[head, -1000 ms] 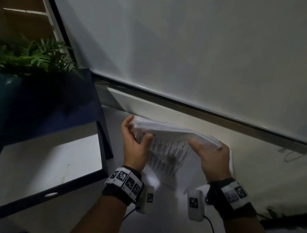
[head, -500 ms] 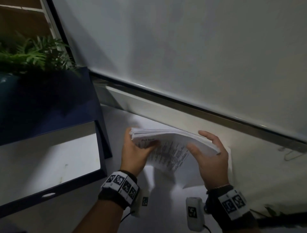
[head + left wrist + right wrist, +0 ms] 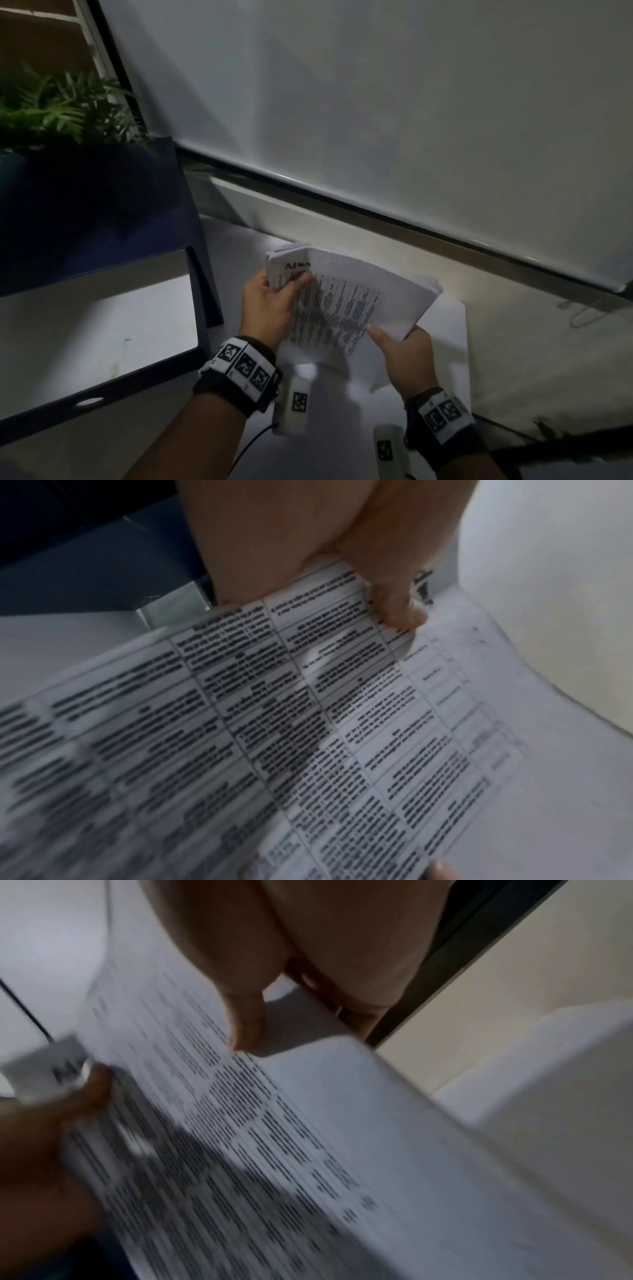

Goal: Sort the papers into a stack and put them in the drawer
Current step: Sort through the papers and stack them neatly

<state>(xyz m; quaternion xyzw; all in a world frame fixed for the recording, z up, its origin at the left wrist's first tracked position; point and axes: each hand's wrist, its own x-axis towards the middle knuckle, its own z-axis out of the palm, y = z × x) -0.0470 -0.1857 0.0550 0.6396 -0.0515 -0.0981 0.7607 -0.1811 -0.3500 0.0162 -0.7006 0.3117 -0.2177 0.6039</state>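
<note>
The open dark-blue drawer [image 3: 102, 373] with its pale bare floor lies left of the sheaf, its front edge toward the person. Beside it, above the pale grey tabletop [image 3: 548, 359], the thick sheaf of white printed paper sheets [image 3: 394, 301] is held in the air, with more loose white sheets [image 3: 452, 339] flat just beneath. The sheaf looks light but floppy: it already bows between the holds, and sheets could fan out or slide, so it is best taken at opposite edges. Its long axis runs from the drawer side away to the right, printed face toward the person. The left hand [image 3: 270, 305] pinches the drawer-side top corner, and the right hand [image 3: 404, 353] clasps the lower far edge.
</note>
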